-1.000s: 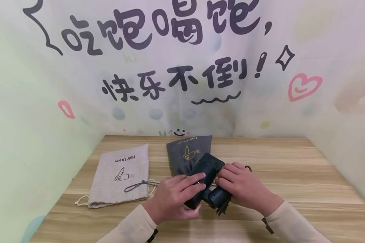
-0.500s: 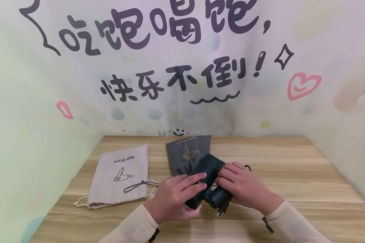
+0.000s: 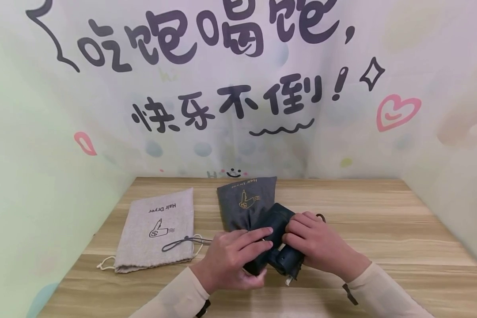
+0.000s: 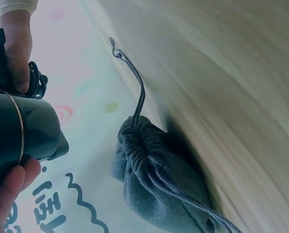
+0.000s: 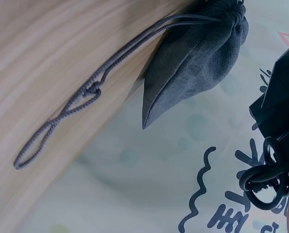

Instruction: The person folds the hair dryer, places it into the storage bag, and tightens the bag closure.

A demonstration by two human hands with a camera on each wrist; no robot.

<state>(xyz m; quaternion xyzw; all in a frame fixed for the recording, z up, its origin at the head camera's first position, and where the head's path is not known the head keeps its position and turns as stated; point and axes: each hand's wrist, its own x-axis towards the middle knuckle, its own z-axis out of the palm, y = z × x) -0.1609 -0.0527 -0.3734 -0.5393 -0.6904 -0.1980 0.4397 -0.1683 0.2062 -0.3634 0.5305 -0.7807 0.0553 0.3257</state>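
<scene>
A dark hair dryer (image 3: 280, 218) with its handle folded is held in both hands above the table. My left hand (image 3: 229, 260) grips the barrel, its fingers lying over the top. My right hand (image 3: 317, 242) holds the folded handle (image 3: 289, 258) and the cord bundled against it. Loops of black cord (image 5: 268, 179) stick out beside the handle in the right wrist view. The left wrist view shows a thin copper-coloured ring around the barrel (image 4: 40, 126). Just behind the dryer lies a dark grey drawstring pouch (image 3: 236, 205) with its neck gathered.
A light beige drawstring pouch (image 3: 159, 234) printed "Hair Dryer" lies flat at the left. The dark pouch's grey drawstring (image 3: 179, 243) reaches across its corner. The wooden table (image 3: 401, 234) ends at a printed cloth backdrop (image 3: 342, 145).
Both hands keep hold of the hair dryer. It has shifted slightly right and towards me, and a small whitish tip now shows below the handle.
</scene>
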